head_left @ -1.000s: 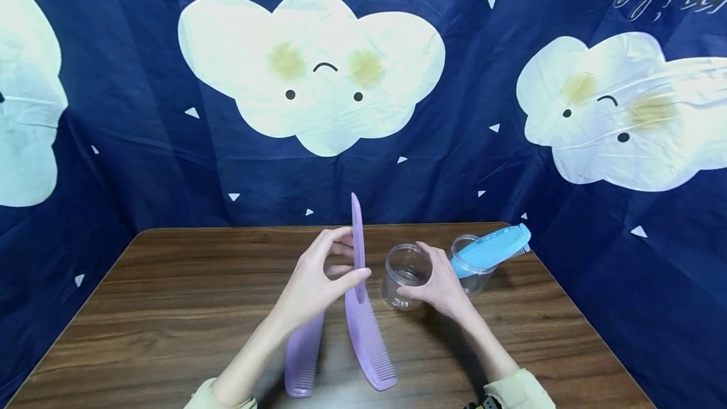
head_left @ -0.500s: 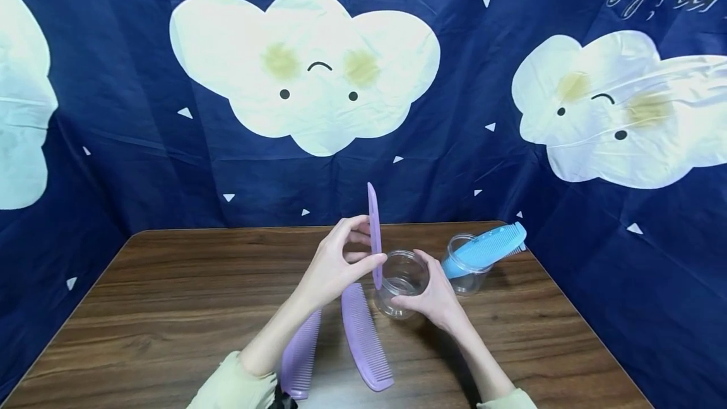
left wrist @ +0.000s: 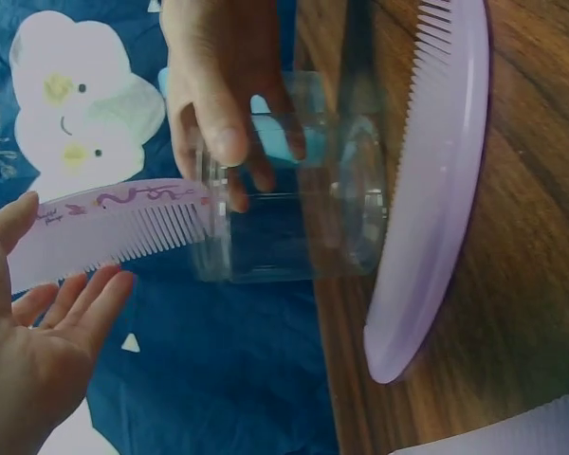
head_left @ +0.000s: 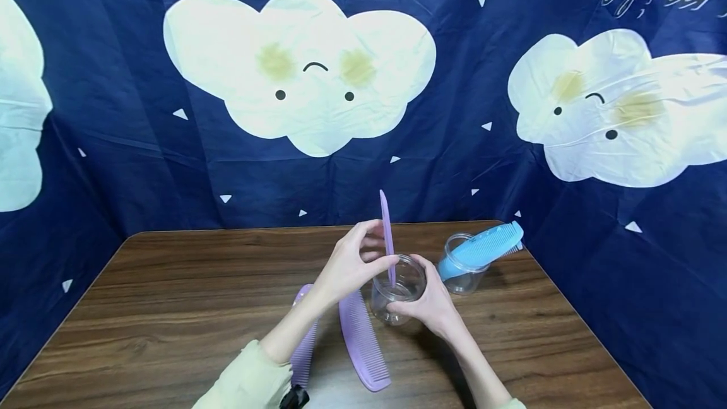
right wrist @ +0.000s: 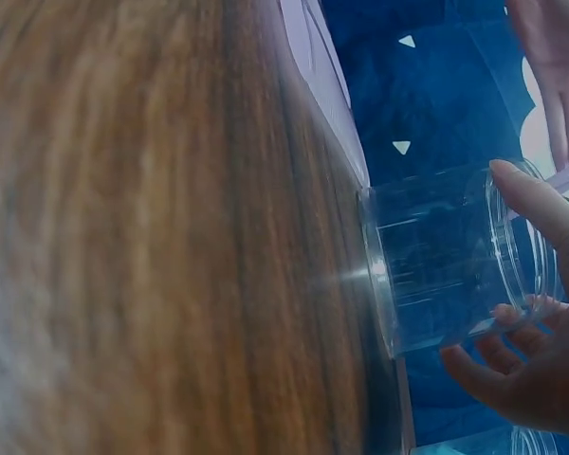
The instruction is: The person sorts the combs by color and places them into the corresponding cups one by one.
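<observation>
My left hand (head_left: pixel 349 267) pinches an upright purple comb (head_left: pixel 387 226) between thumb and fingers. The comb's lower tip is just inside the mouth of a clear jar (head_left: pixel 411 283). In the left wrist view, a red pattern runs along the held comb (left wrist: pixel 114 223), and its end overlaps the jar's rim. My right hand (head_left: pixel 434 305) grips the jar from the right, thumb and fingers around its side near the rim. The right wrist view has the clear jar (right wrist: pixel 436 265) standing on the table. Two more purple combs (head_left: pixel 363 343) lie below the hands, one (head_left: pixel 303 355) partly behind my left forearm.
A second clear jar (head_left: pixel 462 284) stands at the right, with light blue combs (head_left: pixel 483 248) leaning out of it. The brown wood-grain table (head_left: pixel 187 308) ends at a dark blue curtain (head_left: pixel 272 188) with white clouds.
My left hand has carried the purple comb rightward, from beside the jar to over its mouth, then lowered its tip inside. My right hand has shifted the jar slightly left and nearer.
</observation>
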Demonstrator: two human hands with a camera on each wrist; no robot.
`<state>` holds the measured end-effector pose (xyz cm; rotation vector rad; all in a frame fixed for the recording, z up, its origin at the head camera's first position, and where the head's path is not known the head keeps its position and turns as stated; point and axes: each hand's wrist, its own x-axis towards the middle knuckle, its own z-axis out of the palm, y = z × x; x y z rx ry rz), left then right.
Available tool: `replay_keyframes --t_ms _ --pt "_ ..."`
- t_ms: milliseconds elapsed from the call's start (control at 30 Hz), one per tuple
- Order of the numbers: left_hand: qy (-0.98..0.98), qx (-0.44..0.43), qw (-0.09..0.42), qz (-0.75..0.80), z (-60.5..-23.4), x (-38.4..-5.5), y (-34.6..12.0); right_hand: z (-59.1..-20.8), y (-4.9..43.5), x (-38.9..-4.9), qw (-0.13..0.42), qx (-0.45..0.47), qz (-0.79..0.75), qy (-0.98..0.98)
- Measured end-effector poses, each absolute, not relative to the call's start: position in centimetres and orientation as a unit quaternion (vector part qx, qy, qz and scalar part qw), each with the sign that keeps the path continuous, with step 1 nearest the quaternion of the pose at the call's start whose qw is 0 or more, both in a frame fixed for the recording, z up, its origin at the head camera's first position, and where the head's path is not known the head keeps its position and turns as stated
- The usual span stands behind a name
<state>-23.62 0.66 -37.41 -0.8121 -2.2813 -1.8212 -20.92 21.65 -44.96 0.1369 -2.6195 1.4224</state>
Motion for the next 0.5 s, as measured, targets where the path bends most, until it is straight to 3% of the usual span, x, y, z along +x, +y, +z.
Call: replay_keyframes --t_ms 500 --pt "-0.843 -0.263 0.076 -0.462 -39.8 -24.5 1.9 -45.1 22.1 -21.0 0.064 0.064 0.501 -0.861"
